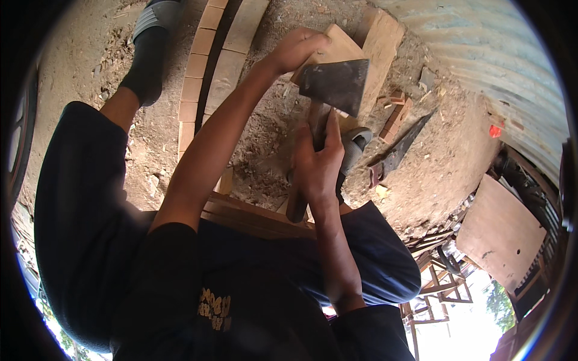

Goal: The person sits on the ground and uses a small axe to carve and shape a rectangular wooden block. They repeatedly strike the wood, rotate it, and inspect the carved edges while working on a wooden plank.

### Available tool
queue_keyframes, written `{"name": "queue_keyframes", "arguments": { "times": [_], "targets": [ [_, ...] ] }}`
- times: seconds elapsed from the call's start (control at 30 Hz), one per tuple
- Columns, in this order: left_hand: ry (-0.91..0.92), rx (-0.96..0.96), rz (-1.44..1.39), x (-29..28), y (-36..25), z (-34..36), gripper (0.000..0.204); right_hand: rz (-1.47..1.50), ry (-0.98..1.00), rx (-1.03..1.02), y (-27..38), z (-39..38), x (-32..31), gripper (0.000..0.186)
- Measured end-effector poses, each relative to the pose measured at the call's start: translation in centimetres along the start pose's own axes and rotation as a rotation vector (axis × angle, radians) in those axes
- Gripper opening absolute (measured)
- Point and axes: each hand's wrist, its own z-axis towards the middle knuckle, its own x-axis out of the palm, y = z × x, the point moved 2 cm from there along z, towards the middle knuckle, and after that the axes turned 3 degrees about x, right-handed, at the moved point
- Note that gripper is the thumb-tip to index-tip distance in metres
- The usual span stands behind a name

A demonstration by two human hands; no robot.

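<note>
In the head view, the right hand (319,165) is closed around the axe (334,83), up high near its head. The long handle (297,204) points away from the person and leans a bit right. The wood (345,48) is just past the axe head, which hides part of it; I cannot tell if they touch. The left hand (299,48) is nearer the wood and grips its left side. Below is a dirt floor (259,144). A saw (404,148) lies to the right, before a tin wall (481,48).

Clr: dirt (451,165) R of blade (407,144) | blk: axe head (335,82) (wide)
</note>
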Motion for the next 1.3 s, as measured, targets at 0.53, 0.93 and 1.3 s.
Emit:
{"name": "queue_keyframes", "arguments": {
  "times": [0.53, 0.93, 1.3],
  "targets": [
    [-0.048, 0.183, 0.101, 0.2, 0.4, -0.3, 0.042, 0.087, -0.037, 0.042, 3.0, 2.5, -2.3, 0.033],
    [-0.050, 0.425, 0.357, -0.2, 1.0, 0.0, 0.038, 0.033, 0.055, 0.004, 3.7, 3.1, -2.6, 0.018],
    [-0.105, 0.503, 0.492, -0.8, 1.7, -0.4, 0.040, 0.126, 0.097, 0.088, 4.4, 2.8, -3.4, 0.019]
  ]
}}
